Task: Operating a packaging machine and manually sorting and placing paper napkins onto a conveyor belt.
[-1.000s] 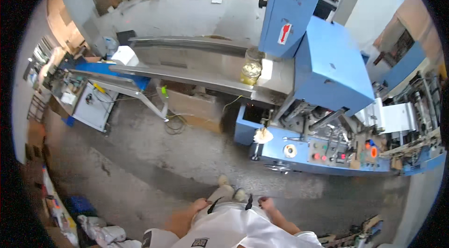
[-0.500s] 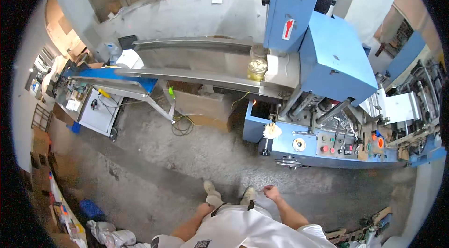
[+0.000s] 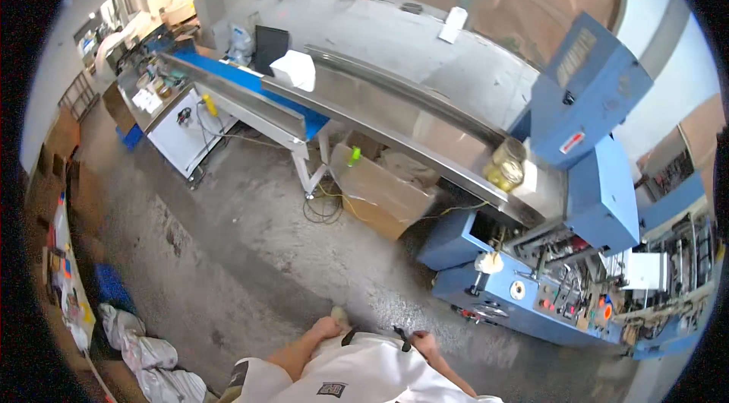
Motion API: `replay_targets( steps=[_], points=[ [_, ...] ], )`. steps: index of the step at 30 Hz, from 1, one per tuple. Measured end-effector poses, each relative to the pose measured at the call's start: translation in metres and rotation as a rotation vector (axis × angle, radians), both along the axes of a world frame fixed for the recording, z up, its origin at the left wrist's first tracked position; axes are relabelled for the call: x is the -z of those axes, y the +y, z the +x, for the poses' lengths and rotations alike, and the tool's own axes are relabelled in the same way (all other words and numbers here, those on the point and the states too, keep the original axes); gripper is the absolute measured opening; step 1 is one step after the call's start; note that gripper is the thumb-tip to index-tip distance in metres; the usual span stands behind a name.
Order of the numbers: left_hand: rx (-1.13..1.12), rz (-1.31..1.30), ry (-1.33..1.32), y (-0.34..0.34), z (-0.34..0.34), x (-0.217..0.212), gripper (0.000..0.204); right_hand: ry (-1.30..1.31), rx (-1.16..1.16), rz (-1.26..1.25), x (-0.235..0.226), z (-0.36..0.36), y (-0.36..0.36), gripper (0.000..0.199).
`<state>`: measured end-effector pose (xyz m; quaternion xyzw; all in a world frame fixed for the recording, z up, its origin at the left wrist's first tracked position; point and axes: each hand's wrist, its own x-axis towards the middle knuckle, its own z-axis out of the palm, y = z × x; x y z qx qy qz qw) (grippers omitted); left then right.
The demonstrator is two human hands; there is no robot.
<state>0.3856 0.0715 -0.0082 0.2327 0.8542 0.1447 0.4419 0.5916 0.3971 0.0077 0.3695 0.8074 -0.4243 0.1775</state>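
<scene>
Left hand (image 3: 327, 327), right hand (image 3: 424, 343): fingers curled, narrow; cannot tell whether either holds anything. White garment (image 3: 372, 366) near, between them. Blue machine (image 3: 604, 202) far right, well apart.

Here's the machine (image 3: 474, 297) on your right, and ahead the trough (image 3: 425, 126) runs left from it, jars (image 3: 504, 173) on its right end! A box (image 3: 383, 196) sits beneath, the conveyor (image 3: 220, 71) lies farther left, sacks (image 3: 148, 350) down at your left, wall (image 3: 364, 23) behind the trough.
</scene>
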Motion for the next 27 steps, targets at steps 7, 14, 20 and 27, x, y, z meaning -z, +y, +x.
replay_targets(
  steps=[7, 14, 20, 27],
  points=[
    [-0.018, -0.006, 0.032, -0.117, -0.026, 0.061, 0.040, 0.152, 0.107, -0.090, -0.039, -0.081, -0.042, 0.025],
    [-0.225, 0.141, 0.157, -0.197, -0.011, 0.090, 0.043, 0.035, -0.215, -0.026, -0.033, -0.131, -0.062, 0.027],
    [-0.460, 0.076, -0.119, -0.161, -0.079, 0.016, 0.051, 0.000, -0.273, 0.043, 0.014, -0.235, -0.052, 0.037],
    [-0.738, 0.032, -0.288, -0.199, -0.157, -0.011, 0.044, -0.107, -0.458, -0.229, 0.015, -0.423, -0.097, 0.021]
  ],
)
